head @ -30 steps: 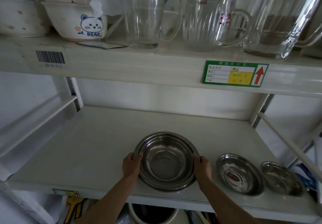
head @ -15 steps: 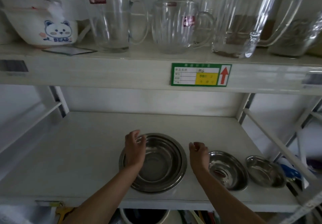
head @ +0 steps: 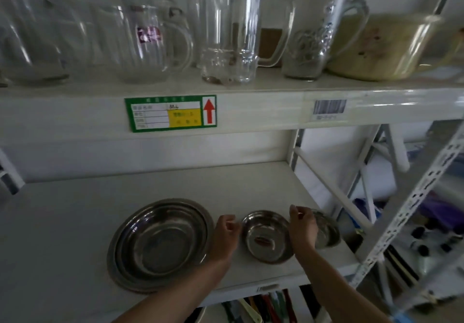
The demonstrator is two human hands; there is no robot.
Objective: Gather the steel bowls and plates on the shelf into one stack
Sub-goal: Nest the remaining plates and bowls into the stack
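A large stack of steel bowls and plates [head: 158, 243] rests on the white lower shelf [head: 75, 217], left of centre. To its right sits a medium steel bowl [head: 267, 237] with a red label inside. A small steel bowl [head: 327, 229] lies at the far right, partly hidden. My left hand [head: 226, 233] is at the medium bowl's left rim, fingers curled. At that bowl's right rim is my right hand [head: 302, 227], covering part of the small bowl. Neither hand has lifted anything; whether the fingers grip the rim is unclear.
The upper shelf [head: 251, 106] hangs close above, holding glass mugs and jugs [head: 226, 26], with a green price tag [head: 170, 113] on its edge. A white shelf post and braces [head: 334, 192] stand right of the small bowl. Items hang below the shelf's front edge.
Both hands left the large stack and moved right to either side of the medium bowl. The camera swung right, so the stack now appears further left.
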